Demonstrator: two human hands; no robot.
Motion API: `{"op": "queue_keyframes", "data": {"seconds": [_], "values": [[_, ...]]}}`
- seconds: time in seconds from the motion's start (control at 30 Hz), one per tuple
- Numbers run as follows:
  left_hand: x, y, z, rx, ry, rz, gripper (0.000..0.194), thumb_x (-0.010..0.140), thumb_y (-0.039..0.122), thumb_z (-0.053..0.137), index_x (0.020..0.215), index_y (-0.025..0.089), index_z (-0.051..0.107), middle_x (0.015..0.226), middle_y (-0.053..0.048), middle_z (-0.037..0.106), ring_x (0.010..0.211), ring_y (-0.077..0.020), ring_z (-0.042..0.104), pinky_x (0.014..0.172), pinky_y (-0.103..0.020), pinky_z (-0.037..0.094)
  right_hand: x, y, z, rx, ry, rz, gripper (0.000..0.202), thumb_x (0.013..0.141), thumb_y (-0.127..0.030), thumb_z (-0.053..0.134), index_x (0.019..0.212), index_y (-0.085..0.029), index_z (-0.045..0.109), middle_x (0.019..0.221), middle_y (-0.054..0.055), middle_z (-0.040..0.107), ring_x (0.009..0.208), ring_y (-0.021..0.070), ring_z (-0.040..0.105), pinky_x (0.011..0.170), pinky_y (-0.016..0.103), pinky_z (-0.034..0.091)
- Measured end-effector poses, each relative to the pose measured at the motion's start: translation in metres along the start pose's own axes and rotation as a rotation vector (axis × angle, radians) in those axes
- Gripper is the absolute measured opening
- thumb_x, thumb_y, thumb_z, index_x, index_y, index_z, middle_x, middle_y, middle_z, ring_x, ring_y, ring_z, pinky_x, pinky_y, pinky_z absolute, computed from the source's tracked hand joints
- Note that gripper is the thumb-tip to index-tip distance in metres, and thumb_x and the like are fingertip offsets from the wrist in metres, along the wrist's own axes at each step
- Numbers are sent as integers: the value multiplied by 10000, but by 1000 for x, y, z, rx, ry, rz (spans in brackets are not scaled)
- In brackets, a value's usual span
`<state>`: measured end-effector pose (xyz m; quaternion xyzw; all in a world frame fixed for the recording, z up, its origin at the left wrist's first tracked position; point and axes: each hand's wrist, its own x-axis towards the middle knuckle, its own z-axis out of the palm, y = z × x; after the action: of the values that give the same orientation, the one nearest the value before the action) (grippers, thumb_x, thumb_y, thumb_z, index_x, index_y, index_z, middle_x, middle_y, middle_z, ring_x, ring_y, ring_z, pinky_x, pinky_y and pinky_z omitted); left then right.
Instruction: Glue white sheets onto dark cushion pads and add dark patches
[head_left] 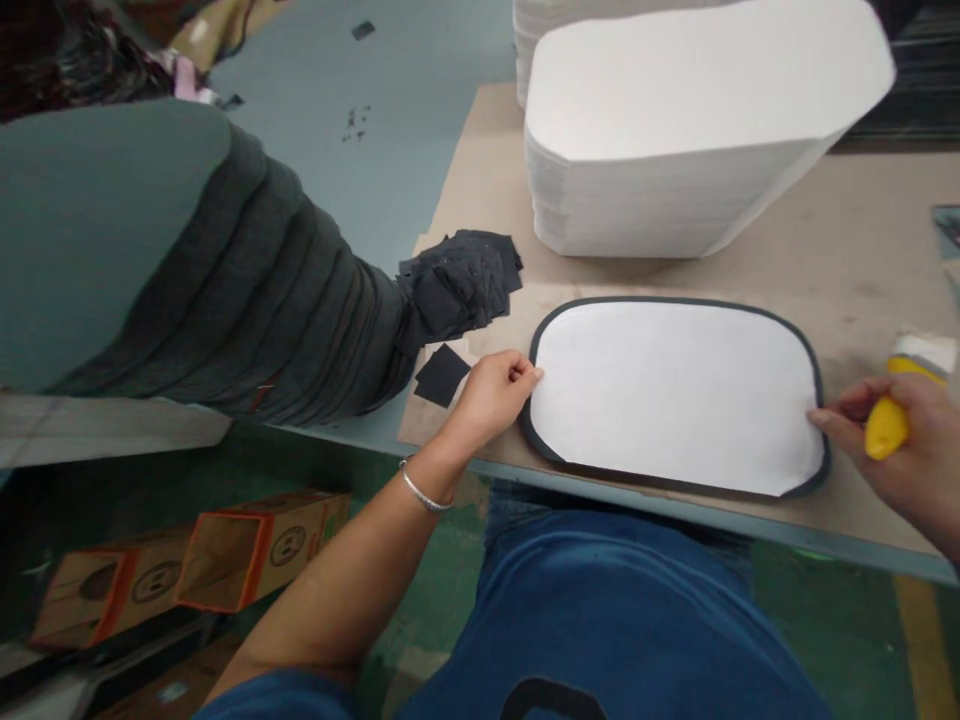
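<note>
On the table's near side lies a white panel (675, 390) with rounded corners, on top of a dark piece (550, 450) whose rim shows around it. My left hand (499, 390) pinches the white panel's left edge with thumb and fingertips. At the opposite end, my right hand (900, 440) touches the right edge with its fingertips. A yellow-handled brush (887, 428) with a pale, wide end is tucked in that same hand. Small dark square pieces (442, 375) lie just left of my left hand, by a loose heap of dark pieces (461, 280).
Behind the panel stands a tall stack of white panels (622, 200). A leaning stack of dark grey pieces (247, 270) fills the left side. Brown board (885, 260) covers the tabletop here. Open cardboard boxes (255, 550) sit below at the left.
</note>
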<state>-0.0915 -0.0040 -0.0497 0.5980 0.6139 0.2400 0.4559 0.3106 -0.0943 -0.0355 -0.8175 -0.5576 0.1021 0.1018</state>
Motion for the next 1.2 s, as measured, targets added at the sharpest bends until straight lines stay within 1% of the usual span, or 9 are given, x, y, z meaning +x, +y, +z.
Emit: {"op": "queue_keyframes", "data": {"seconds": [0.27, 0.43, 0.53, 0.6, 0.67, 0.77, 0.9, 1.07, 1.2], "values": [[5, -5, -2, 57, 7, 12, 281, 811, 457, 677, 706, 205, 614, 581, 19, 577, 558, -147, 506, 549, -253, 356, -1, -16, 1, 154, 17, -61, 249, 816, -444, 656, 932, -252, 548, 823, 28, 643, 672, 192, 581, 635, 292, 385], [6, -8, -6, 260, 12, 20, 303, 845, 502, 630, 764, 214, 580, 662, 7, 615, 617, -175, 586, 592, -270, 423, -1, -20, 1, 197, 36, -98, 198, 796, -381, 633, 890, -242, 529, 760, 29, 618, 619, 191, 566, 602, 288, 376], [5, -2, -5, 435, 136, 52, 340, 886, 514, 624, 992, 192, 605, 835, -51, 690, 740, -240, 673, 701, -354, 537, -1, -20, 2, 192, 24, -102, 172, 814, -361, 617, 906, -242, 535, 737, 22, 607, 602, 189, 556, 597, 288, 370], [3, 8, 4, 572, 253, 226, 394, 942, 481, 577, 1159, 152, 597, 1064, -143, 704, 997, -317, 695, 896, -465, 568, -2, -19, 4, 193, 30, -109, 156, 833, -356, 602, 920, -241, 545, 754, 26, 617, 617, 192, 569, 601, 288, 373], [0, 20, 19, 660, 274, 478, 424, 998, 425, 517, 1281, 115, 577, 1339, -220, 623, 1307, -362, 579, 1108, -532, 482, -2, -17, 6, 199, 38, -129, 140, 860, -355, 578, 931, -239, 549, 769, 31, 629, 633, 193, 583, 604, 287, 380], [-1, 33, 45, 735, 133, 701, 498, 1052, 399, 465, 1465, 121, 492, 1614, -216, 423, 1538, -366, 346, 1221, -589, 370, -2, -16, 12, 206, 44, -169, 112, 893, -341, 542, 929, -236, 540, 764, 29, 637, 628, 186, 592, 601, 284, 395], [0, 33, 67, 883, 22, 651, 580, 1067, 429, 461, 1597, 207, 387, 1710, -153, 292, 1585, -396, 242, 1188, -720, 336, -3, -12, 19, 196, 52, -205, 70, 916, -298, 518, 935, -232, 531, 763, 22, 645, 623, 180, 610, 594, 280, 419], [-2, 27, 72, 979, 46, 620, 619, 1046, 471, 498, 1608, 230, 402, 1725, -117, 247, 1594, -397, 212, 1212, -717, 288, -7, -12, 22, 69, 91, -234, 83, 953, -273, 527, 993, -221, 578, 835, 82, 657, 778, 280, 653, 683, 385, 512], [-4, 28, 74, 982, 56, 604, 635, 1023, 496, 524, 1611, 287, 404, 1732, -75, 233, 1599, -408, 178, 1225, -699, 277, 1, -47, 28, -48, 233, -470, 89, 995, -261, 553, 1047, -192, 573, 1255, 194, 678, 1154, 376, 639, 903, 517, 570]]}}
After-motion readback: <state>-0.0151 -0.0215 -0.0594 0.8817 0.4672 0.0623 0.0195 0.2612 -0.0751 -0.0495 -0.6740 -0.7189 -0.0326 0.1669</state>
